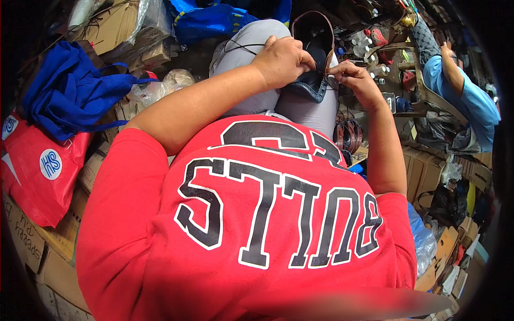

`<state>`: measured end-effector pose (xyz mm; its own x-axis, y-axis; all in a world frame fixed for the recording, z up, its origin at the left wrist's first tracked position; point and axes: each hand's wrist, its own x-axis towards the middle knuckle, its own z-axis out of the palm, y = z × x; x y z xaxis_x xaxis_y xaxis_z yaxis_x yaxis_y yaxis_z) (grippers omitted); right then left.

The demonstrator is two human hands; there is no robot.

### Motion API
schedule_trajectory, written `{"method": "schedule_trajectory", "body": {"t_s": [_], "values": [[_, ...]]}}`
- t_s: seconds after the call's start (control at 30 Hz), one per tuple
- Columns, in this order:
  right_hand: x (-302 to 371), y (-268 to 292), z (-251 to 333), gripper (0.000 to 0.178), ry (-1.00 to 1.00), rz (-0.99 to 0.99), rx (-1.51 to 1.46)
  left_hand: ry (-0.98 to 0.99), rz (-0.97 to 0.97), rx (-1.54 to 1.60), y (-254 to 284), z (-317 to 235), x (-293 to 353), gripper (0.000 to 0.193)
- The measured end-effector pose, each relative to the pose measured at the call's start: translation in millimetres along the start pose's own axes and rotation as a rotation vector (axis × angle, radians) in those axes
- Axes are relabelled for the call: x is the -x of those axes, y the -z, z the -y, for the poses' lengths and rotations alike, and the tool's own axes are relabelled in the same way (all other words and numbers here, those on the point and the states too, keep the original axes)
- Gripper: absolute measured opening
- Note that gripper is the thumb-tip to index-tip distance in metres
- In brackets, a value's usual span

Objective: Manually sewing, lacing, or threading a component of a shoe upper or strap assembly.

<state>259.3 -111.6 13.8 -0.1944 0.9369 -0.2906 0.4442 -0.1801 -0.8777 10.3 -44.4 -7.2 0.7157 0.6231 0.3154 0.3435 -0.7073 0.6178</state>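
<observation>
Both hands pinch a shoe on the lap.
Left hand (281, 59) closes its grip on the dark blue shoe (313, 80) with a brown rim; right hand (350, 75) pinches a black thread (243, 47) beside it, over grey trousers (251, 69).

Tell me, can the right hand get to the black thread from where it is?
Probably yes. The right hand pinches right beside the dark shoe piece on the lap, and the black thread loops just past the left hand. Only that left hand lies between.
</observation>
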Motion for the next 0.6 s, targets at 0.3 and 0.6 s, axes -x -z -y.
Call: {"method": "schedule_trajectory", "body": {"t_s": [0.3,0.6], "values": [[8,-3,-4,0.022,-0.078,-0.002,-0.168,0.037,0.053,-0.026,0,-3,11,0.018],[-4,4,-12,0.022,-0.112,0.079,-0.287,-0.159,0.200,0.097,-6,22,-34,0.012]]}}
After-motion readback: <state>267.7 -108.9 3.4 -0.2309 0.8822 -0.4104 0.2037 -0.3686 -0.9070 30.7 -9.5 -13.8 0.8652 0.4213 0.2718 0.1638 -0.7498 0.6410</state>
